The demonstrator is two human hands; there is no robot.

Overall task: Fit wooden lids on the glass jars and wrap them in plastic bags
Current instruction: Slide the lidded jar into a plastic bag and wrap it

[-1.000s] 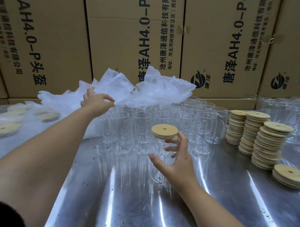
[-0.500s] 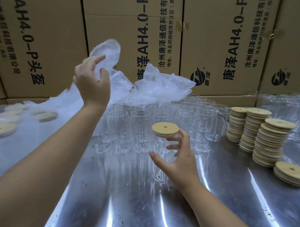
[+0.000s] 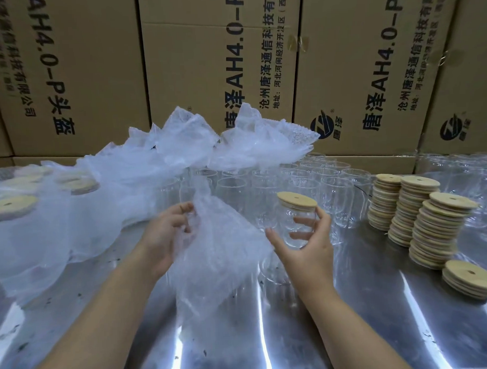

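Observation:
My right hand (image 3: 308,245) grips a clear glass jar (image 3: 299,223) with a round wooden lid (image 3: 296,200) seated on its mouth, held upright above the steel table. My left hand (image 3: 166,234) pinches the top edge of a bubble-wrap plastic bag (image 3: 220,251), which hangs down between my two hands, just left of the jar. A heap of the same plastic bags (image 3: 186,150) lies behind, partly over the rows of open glass jars (image 3: 264,181).
Stacks of wooden lids (image 3: 428,222) stand at the right, with a low stack (image 3: 470,278) nearer me. Wrapped, lidded jars (image 3: 11,206) lie at the far left. Cardboard boxes (image 3: 205,61) wall off the back. The reflective steel table (image 3: 269,335) spreads in front.
My left hand pulled one bag off the heap, lifted it, then brought it down and toward me beside the jar. My right hand kept holding the lidded jar in nearly the same place.

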